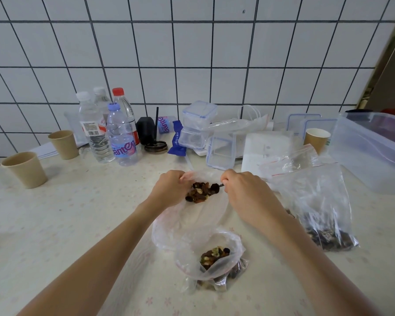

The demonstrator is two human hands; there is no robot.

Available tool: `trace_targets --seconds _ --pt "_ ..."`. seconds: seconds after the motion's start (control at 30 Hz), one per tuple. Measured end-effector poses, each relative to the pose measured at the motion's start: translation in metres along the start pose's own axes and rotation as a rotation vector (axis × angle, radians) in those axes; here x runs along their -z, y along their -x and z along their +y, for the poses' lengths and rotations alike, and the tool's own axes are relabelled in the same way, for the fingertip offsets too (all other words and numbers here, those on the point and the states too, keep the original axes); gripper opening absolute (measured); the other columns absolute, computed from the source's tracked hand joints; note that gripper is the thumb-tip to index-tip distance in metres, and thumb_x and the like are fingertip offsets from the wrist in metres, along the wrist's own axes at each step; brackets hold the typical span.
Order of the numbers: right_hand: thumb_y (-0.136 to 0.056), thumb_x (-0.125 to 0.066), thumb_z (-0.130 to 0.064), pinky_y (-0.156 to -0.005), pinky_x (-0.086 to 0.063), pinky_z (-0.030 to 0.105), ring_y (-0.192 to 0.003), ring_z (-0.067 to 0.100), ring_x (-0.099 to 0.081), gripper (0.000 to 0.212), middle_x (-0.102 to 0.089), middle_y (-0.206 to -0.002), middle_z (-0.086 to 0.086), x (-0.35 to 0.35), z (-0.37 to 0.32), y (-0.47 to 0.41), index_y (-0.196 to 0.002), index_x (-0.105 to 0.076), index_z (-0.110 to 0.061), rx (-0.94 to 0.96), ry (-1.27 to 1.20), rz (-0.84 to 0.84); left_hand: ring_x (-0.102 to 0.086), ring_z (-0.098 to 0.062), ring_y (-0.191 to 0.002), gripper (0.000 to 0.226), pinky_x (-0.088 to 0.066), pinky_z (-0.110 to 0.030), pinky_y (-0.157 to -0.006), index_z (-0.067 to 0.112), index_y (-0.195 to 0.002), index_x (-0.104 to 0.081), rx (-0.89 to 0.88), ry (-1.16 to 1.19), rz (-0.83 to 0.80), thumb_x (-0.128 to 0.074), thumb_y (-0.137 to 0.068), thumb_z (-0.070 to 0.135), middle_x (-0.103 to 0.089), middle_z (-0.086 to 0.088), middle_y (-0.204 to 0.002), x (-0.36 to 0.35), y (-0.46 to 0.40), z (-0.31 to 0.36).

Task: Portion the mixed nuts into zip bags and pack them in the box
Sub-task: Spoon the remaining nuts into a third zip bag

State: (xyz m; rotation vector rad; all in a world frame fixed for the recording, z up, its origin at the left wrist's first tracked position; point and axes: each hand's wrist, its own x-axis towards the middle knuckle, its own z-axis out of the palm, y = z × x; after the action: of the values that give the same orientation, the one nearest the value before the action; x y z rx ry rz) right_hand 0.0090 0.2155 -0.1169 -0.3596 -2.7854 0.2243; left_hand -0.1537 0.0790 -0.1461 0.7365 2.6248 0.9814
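**Nuts going into a zip bag**

Nearest the camera, a small zip bag (211, 258) lies on the table (78, 224), its mouth open, with mixed nuts inside.

Biggest on the table is a clear box (372, 151) at the far right. In front of it lies a big bag (317, 201) with nuts in its lower end, just right of the right forearm. Along the tiled wall stand water bottles (114, 131), small clip-lid tubs (198, 124) and a lid (220, 151). Three paper cups stand about: two at the left (26, 169), one at the right (316, 139).

Mid-table lies another zip bag (192, 215), flat, its mouth away from the camera. The left hand (169, 188) pinches the mouth's left edge, fingers curled on the plastic. The right hand (244, 190) is curled around a thin dark handle; whether it is a spoon I cannot tell. A heap of nuts (202, 191) sits between the hands at that bag's mouth.
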Motion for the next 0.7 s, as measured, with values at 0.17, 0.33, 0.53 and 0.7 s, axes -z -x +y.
trace_targets --seconds 0.17,0.33,0.53,0.7 --pt "-0.106 -0.044 -0.011 -0.065 -0.056 0.019 -0.069 0.014 -0.072 0.023 -0.074 -0.088 0.006 -0.001 0.011 -0.001 -0.097 -0.066 -0.01 -0.243 -0.516 0.069 -0.069 -0.024 -0.089 0.016 -0.049 -0.029 -0.07 0.012 -0.103 -0.074 -0.031 0.046 0.005 -0.062 -0.102 0.022 -0.075 -0.008 -0.097 0.001 0.003 -0.002" --pt "-0.105 -0.046 -0.01 -0.048 -0.048 0.017 -0.061 0.01 -0.073 0.025 -0.076 -0.082 0.002 -0.002 0.017 -0.002 -0.091 -0.065 -0.018 -0.359 -0.736 0.023 -0.058 -0.019 -0.077 0.027 -0.042 -0.029 -0.064 0.007 -0.096 -0.073 -0.075 0.03 0.032 -0.057 -0.105 0.027 -0.073 -0.013 -0.092 0.0 0.006 -0.002" --pt "-0.106 -0.048 -0.009 -0.058 -0.049 0.033 -0.067 0.022 -0.074 0.02 -0.078 -0.081 0.005 -0.018 0.014 0.001 -0.102 -0.067 -0.008 -0.458 -0.948 -0.012 -0.053 -0.016 -0.07 0.031 -0.038 -0.028 -0.06 0.007 -0.085 -0.07 -0.087 -0.027 0.028 -0.055 -0.104 0.026 -0.07 -0.008 -0.081 0.001 0.003 -0.001" --pt "-0.106 -0.049 -0.007 -0.052 -0.046 0.028 -0.066 0.022 -0.073 0.018 -0.079 -0.08 0.009 -0.024 0.016 0.0 -0.103 -0.066 -0.004 -0.492 -1.117 -0.025 -0.06 -0.017 -0.072 0.027 -0.041 -0.027 -0.06 0.015 -0.083 -0.07 -0.081 -0.147 0.021 -0.06 -0.102 0.03 -0.069 -0.003 -0.08 0.011 -0.004 -0.007"
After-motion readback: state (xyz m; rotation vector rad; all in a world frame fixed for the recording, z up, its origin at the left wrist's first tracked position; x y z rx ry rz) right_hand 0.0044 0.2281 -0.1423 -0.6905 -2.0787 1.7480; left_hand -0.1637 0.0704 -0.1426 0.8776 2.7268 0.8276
